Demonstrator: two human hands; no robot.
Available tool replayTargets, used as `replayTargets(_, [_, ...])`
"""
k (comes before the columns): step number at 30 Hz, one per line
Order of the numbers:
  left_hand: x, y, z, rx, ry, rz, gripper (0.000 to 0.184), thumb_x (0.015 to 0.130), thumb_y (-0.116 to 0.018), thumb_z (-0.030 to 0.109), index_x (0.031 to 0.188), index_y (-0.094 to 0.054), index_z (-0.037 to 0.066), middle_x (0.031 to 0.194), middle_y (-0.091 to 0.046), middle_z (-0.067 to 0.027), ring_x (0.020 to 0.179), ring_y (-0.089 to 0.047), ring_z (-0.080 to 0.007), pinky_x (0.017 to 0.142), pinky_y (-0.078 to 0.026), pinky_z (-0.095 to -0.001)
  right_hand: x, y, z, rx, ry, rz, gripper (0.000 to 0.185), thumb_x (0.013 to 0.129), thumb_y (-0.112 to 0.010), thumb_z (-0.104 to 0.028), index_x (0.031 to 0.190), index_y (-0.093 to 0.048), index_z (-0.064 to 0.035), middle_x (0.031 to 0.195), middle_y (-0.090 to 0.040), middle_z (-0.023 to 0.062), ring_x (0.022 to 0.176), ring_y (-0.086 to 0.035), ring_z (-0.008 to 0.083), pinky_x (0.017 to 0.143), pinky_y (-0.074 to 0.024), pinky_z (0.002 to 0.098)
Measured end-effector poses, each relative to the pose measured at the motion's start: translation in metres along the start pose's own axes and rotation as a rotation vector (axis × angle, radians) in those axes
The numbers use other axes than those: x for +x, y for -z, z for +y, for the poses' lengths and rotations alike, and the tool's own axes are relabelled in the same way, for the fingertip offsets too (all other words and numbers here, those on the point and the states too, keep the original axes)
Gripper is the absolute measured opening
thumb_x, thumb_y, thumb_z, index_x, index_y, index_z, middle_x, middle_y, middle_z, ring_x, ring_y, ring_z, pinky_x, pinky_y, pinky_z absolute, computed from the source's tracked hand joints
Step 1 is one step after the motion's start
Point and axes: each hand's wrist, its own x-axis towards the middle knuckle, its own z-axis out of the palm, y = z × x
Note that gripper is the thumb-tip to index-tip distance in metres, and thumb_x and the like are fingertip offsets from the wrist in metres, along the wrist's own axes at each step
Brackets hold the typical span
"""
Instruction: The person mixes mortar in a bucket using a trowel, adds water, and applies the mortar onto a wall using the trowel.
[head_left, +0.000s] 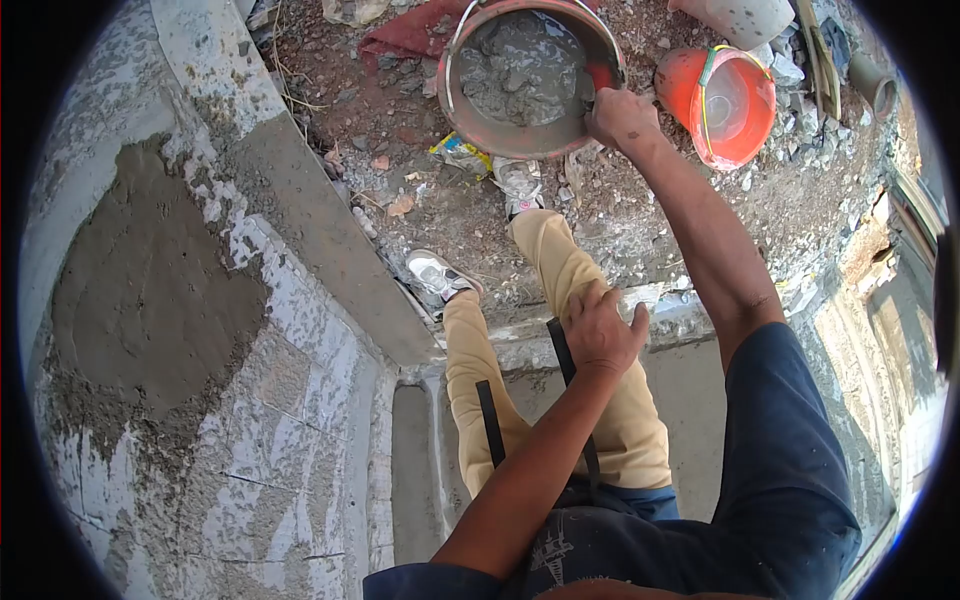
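My right hand (622,118) is closed in a fist at the near right rim of a bucket (522,150) of wet grey mortar (520,70). Whatever the fist grips is hidden by the fingers and the rim. The bucket stands on the ground, its thin handle (450,60) hanging to the left. On my trouser leg, by the knee, rests my left hand (605,332), fingers apart and holding nothing.
An orange-red bucket (742,145) leans right of the mortar bucket, with a pale container (735,18) behind it. Rubble and wood strips (820,60) lie farther right. A wall (290,430) with a patch of wet mortar (150,290) rises on the left.
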Motion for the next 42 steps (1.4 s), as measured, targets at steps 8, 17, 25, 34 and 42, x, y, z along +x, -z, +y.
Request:
replayTargets(8, [0.004,0.007,0.001,0.007,-0.006,-0.012,0.047,0.083,-0.069,0.047,0.112,-0.075,0.010,0.127,-0.063,-0.0118,0.117,-0.058,-0.0315,0.100,-0.050,-0.0417,-0.004,-0.045,-0.008,0.183,-0.003,-0.004,0.042,0.093,-0.058,-0.039,0.113,-0.070,-0.0036,0.113,-0.071,0.0240,0.109,-0.068,0.0398,0.095,-0.0537,0.0503])
replayTargets(17, [0.011,0.015,0.005,0.051,0.008,-0.091,0.047,0.081,-0.072,0.044,0.114,-0.074,0.010,0.129,-0.063,-0.0118,0.121,-0.057,-0.0300,0.102,-0.049,-0.0415,-0.012,-0.055,-0.032,0.318,0.036,0.065,0.037,0.094,-0.060,-0.036,0.108,-0.072,-0.0044,0.107,-0.073,0.0229,0.105,-0.070,0.0395,0.094,-0.0540,0.0494])
replayTargets(25, [0.016,0.007,-0.009,0.129,-0.024,-0.220,0.045,0.084,-0.069,0.041,0.119,-0.069,0.012,0.129,-0.059,-0.0080,0.123,-0.053,-0.0311,0.101,-0.048,-0.0449,-0.027,-0.065,-0.057,0.584,-0.011,0.011,0.040,0.094,-0.060,-0.037,0.113,-0.069,-0.0031,0.113,-0.070,0.0253,0.112,-0.066,0.0404,0.096,-0.0520,0.0498])
replayTargets(34, [0.010,0.000,-0.022,0.140,-0.123,-0.153,0.038,0.088,-0.064,0.039,0.113,-0.068,0.011,0.125,-0.060,-0.0084,0.123,-0.053,-0.0302,0.103,-0.046,-0.0423,-0.016,-0.042,-0.063,2.099,-0.174,-0.654,0.034,0.102,-0.050,-0.037,0.104,-0.063,-0.0056,0.068,-0.061,0.0045,0.048,-0.055,0.0140,0.046,-0.0470,0.0352])
replayTargets(42, [0.003,0.022,-0.012,-0.027,0.040,-0.076,0.048,0.084,-0.071,0.044,0.115,-0.072,0.008,0.130,-0.063,-0.0107,0.123,-0.056,-0.0316,0.106,-0.046,-0.0415,-0.052,-0.003,0.015,0.213,0.101,0.266,0.032,0.097,-0.056,-0.034,0.117,-0.066,-0.0112,0.096,-0.074,0.0162,0.090,-0.073,0.0333,0.075,-0.0577,0.0464])
